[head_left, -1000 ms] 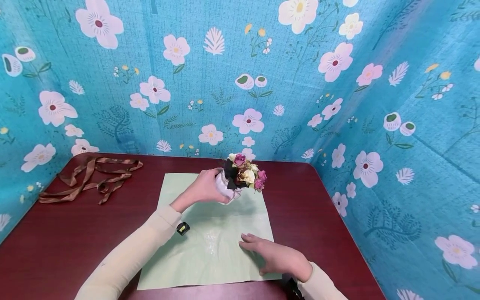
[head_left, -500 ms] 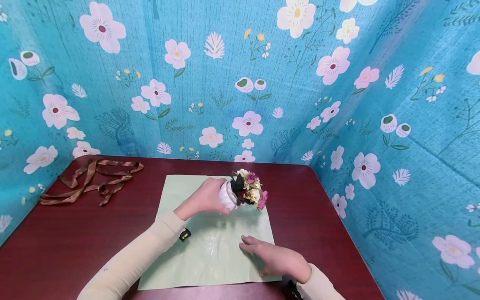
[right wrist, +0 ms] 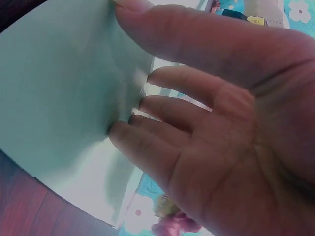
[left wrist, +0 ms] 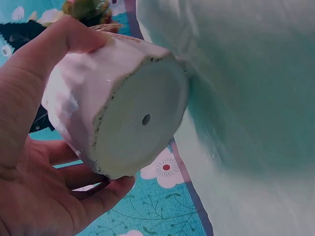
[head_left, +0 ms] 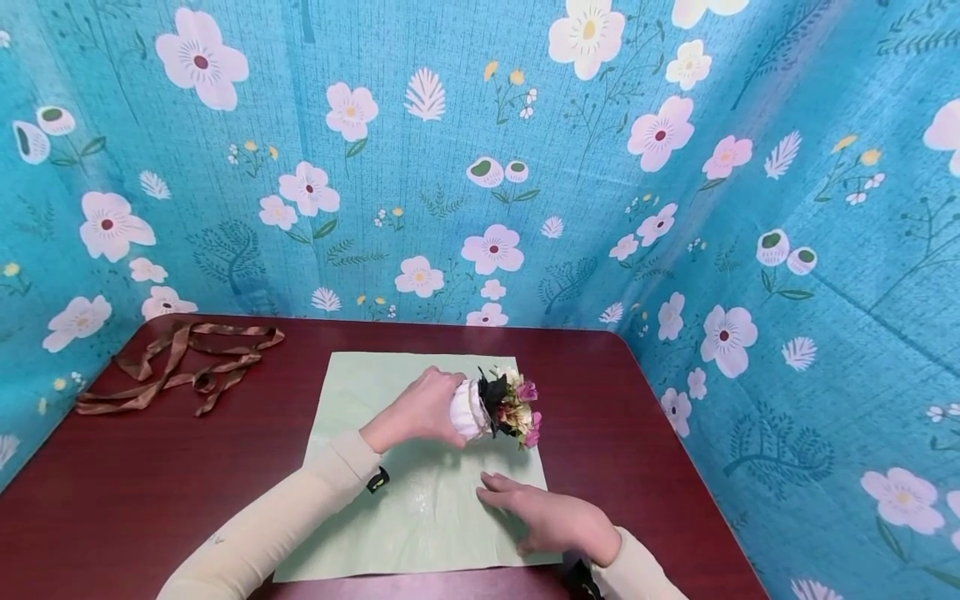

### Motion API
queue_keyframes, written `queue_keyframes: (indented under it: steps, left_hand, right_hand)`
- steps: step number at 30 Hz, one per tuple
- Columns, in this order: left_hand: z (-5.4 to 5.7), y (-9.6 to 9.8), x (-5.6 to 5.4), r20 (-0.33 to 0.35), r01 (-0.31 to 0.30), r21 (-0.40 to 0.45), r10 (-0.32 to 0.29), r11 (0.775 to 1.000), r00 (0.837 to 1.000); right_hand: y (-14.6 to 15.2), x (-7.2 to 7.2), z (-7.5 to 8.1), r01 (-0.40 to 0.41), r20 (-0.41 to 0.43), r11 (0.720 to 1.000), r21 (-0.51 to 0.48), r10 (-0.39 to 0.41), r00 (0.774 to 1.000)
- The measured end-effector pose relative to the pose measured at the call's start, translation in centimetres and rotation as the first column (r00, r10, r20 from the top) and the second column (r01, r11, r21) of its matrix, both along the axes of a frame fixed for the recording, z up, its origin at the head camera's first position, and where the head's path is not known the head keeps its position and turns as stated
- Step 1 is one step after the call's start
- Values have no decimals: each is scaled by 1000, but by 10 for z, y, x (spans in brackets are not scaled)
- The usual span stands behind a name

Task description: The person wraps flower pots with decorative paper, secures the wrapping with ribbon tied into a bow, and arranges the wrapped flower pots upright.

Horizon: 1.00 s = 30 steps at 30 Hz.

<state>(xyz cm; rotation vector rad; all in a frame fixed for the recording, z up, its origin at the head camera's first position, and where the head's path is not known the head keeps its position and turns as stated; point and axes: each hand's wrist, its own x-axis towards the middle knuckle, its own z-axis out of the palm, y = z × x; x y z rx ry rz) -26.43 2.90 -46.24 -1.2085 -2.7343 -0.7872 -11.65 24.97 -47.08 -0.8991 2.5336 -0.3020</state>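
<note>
My left hand (head_left: 422,408) grips a white flowerpot (head_left: 468,410) above the pale green sheet of paper (head_left: 405,533). Laid over on its side, the pot points its pink and cream flowers (head_left: 519,415) and dark leaves to the right. Thumb and fingers lie on opposite sides of the pot (left wrist: 78,93) in the left wrist view, where its pale base faces the camera with a small hole in it. My right hand (head_left: 557,515) rests at the paper's right edge, fingers extended and fingertips touching the sheet (right wrist: 64,93). It holds nothing.
A loose brown ribbon (head_left: 176,358) lies in loops at the back left of the dark red table (head_left: 150,492). Blue flowered cloth (head_left: 420,183) hangs behind the table and along its right side.
The left hand has moved the flowerpot right and toward me, lower over the paper. The flowers have tipped from slanting upward to pointing sideways and slightly down. The right hand stays in place.
</note>
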Motion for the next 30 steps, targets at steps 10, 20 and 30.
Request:
queue_keyframes:
  steps: [10, 20, 30]
  left_hand:
    - [2, 9, 11, -63, -38, -100, 32, 994, 997]
    - [1, 18, 16, -102, -36, -122, 24, 992, 995]
    - [-6, 23, 14, -159, -13, -107, -5, 994, 987]
  right_hand:
    - [-1, 0, 1, -5, -5, 1000, 23, 5, 1000]
    - [-1, 1, 2, 7, 10, 1000, 21, -7, 1000]
    - [1, 1, 1, 0, 14, 1000, 21, -1, 1000]
